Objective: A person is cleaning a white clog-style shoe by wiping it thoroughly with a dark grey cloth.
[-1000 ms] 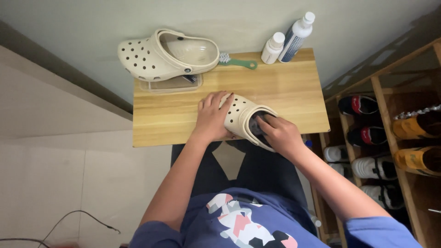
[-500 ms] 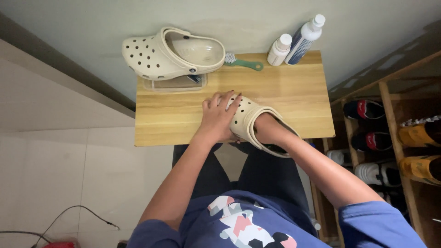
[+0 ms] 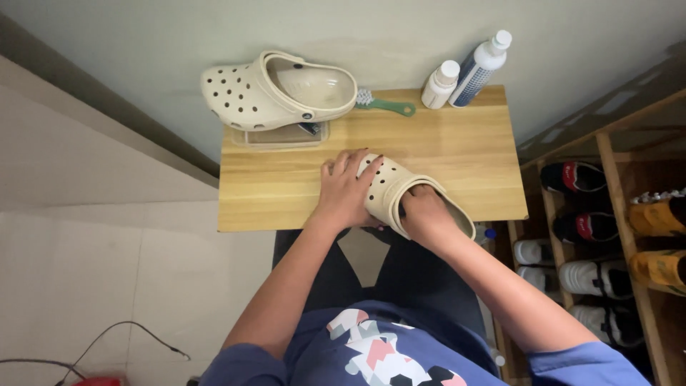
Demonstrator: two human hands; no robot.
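Bare wood is lying open across the middle and right of the table (image 3: 464,154), and along its lower left. A second clog (image 3: 275,89) on a clear tray (image 3: 282,136) is blocking the upper left. A green brush (image 3: 386,106) and two bottles (image 3: 464,71) are crowding the upper edge. A shoe rack (image 3: 607,236) is closing off the right of the frame.

Pale wall (image 3: 400,25), wooden table (image 3: 471,154) — shoe rack (image 3: 607,186) beside it.
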